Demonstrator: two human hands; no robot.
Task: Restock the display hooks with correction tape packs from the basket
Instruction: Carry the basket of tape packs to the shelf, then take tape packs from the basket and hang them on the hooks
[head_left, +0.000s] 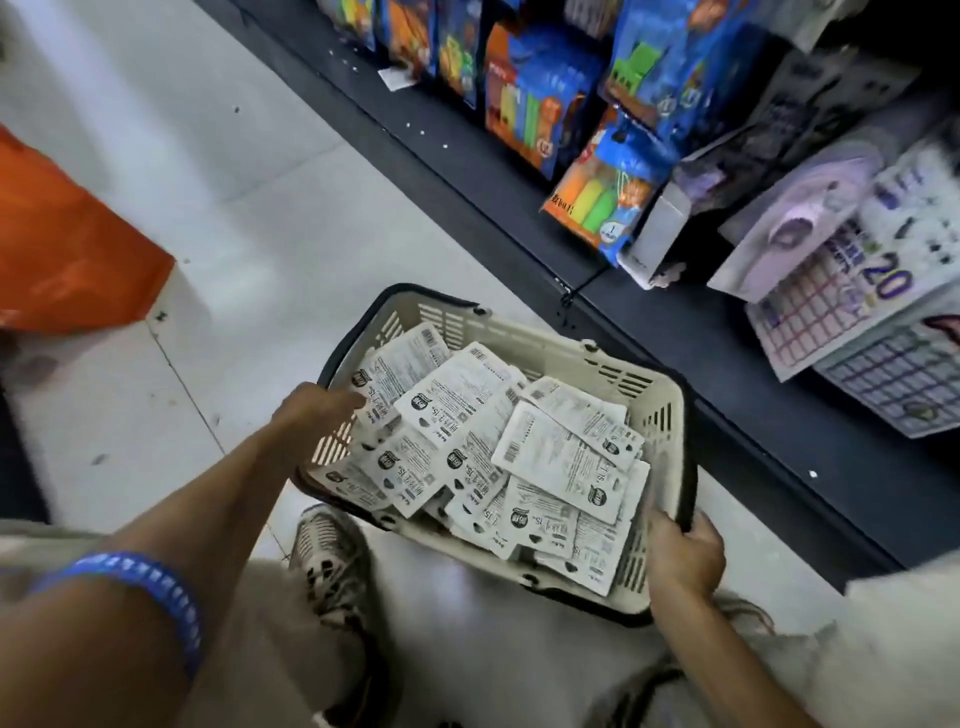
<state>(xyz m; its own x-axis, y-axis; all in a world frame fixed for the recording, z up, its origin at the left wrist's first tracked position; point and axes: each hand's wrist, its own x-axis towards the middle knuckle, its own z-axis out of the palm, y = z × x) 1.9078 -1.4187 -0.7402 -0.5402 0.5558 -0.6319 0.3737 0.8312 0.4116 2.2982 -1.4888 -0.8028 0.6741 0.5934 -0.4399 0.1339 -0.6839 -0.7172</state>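
Note:
A cream plastic basket (550, 340) with a black rim sits on the floor by my feet, filled with several white correction tape packs (498, 447) lying back side up. My left hand (317, 408) reaches over the basket's left rim, its fingers at the edge of the pile; whether it holds a pack I cannot tell. My right hand (680, 553) grips the basket's near right rim, fingers curled over the black edge. No display hooks are plainly visible.
A dark shelf base (727, 364) runs diagonally on the right, with hanging stationery packs (602, 208) and purple-white carded packs (841, 291) above it. An orange object (67, 249) stands on the pale tiled floor at the left. My shoes (332, 561) are under the basket's near edge.

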